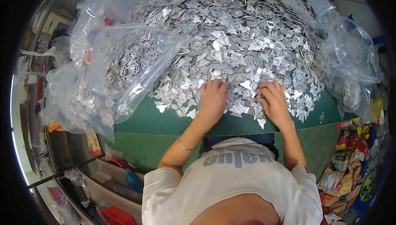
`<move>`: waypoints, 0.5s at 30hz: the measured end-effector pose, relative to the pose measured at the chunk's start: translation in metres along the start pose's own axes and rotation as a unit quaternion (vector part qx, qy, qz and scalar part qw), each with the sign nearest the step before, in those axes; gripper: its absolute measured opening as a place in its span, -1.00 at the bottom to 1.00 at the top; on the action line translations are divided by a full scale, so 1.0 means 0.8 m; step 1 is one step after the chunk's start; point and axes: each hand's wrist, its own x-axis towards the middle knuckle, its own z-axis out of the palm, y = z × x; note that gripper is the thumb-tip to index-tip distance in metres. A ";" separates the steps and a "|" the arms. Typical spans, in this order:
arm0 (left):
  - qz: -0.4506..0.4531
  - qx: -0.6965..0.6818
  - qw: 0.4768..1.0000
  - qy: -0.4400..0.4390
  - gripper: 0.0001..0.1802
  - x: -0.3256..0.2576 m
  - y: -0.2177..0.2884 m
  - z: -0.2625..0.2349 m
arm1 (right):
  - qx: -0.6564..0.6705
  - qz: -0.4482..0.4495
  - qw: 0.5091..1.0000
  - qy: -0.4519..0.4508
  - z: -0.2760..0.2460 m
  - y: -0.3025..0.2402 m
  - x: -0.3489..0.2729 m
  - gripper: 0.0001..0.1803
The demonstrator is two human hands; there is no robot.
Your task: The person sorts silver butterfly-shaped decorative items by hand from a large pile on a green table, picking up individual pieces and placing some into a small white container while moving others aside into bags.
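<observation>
Sorting looks underway: both hands, left hand (pixel 212 97) and right hand (pixel 273 101), rest fingers-down, holding nothing visible, on the heap of small silvery stamped-metal pieces (pixel 243 39) on the green counter (pixel 165 122).

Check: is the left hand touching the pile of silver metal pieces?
Touching. Head view shows the left hand lying flat on the near edge of the pile of silver metal pieces, fingers among them.

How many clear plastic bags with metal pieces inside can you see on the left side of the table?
2. One bag of ring-shaped pieces lies beside the big heap of silver pieces; a second bag sits lower left, at the green table edge. More may be hidden beneath.
</observation>
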 end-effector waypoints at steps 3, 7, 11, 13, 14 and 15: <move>0.016 -0.029 0.997 0.062 -0.76 -0.001 -0.012 -0.001 | 0.174 0.116 0.977 0.044 0.008 0.017 -0.009 -0.83; -0.110 -0.059 0.987 0.101 -0.78 0.001 -0.022 -0.015 | 0.367 0.205 0.904 0.083 -0.003 0.010 -0.003 -0.62; -0.093 0.038 0.984 0.145 -0.59 0.008 -0.007 -0.019 | -0.051 0.032 0.998 0.020 0.025 0.004 0.008 -0.61; -0.051 -0.004 0.993 0.109 -0.59 0.009 0.000 -0.017 | -0.071 0.029 0.997 -0.001 0.019 -0.004 0.011 -0.61; -0.029 -0.026 0.995 0.089 -0.59 0.011 0.004 -0.015 | -0.081 0.027 0.996 -0.011 0.016 -0.006 0.013 -0.61; -0.007 -0.037 0.997 0.064 -0.60 0.013 0.009 -0.010 | -0.061 0.014 0.998 0.007 0.016 -0.003 0.013 -0.64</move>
